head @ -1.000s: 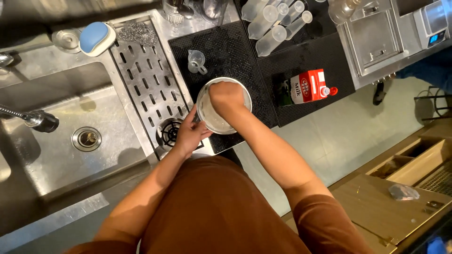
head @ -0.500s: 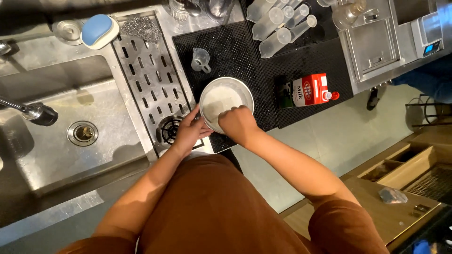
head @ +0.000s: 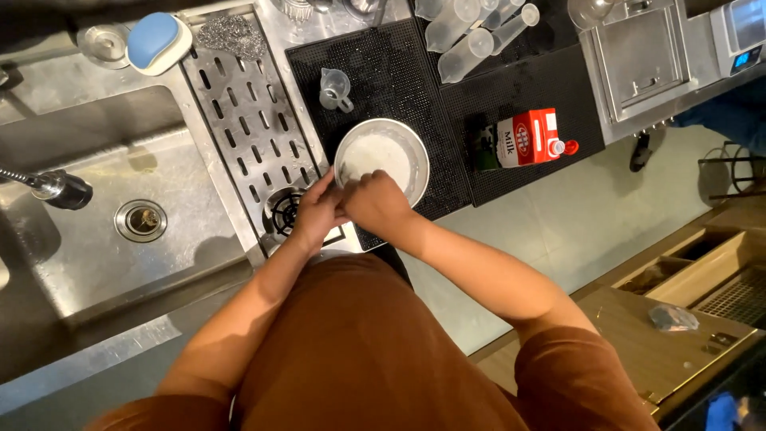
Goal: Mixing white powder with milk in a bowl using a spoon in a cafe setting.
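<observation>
At far left, steel sink (head: 96,239) w/ faucet head (head: 60,189) over it; slotted drain rack (head: 239,136) beside. Left hand (head: 317,211) grips near rim of the round metal pitcher (head: 381,160), fingers curled on it. Pitcher stands upright on black mat (head: 391,72), mouth up toward cam, pale liquid inside. Right hand (head: 375,203) closed on same rim, touching left. Milk carton (head: 523,140) lies on its side to the right, cap pointing right.

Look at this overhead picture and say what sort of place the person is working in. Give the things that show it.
Probably a cafe or drinks bar counter. Signs: a steel sink with a perforated drainboard, black rubber bar mats, a milk carton, and the metal pitcher of pale liquid that both hands hold.
</observation>
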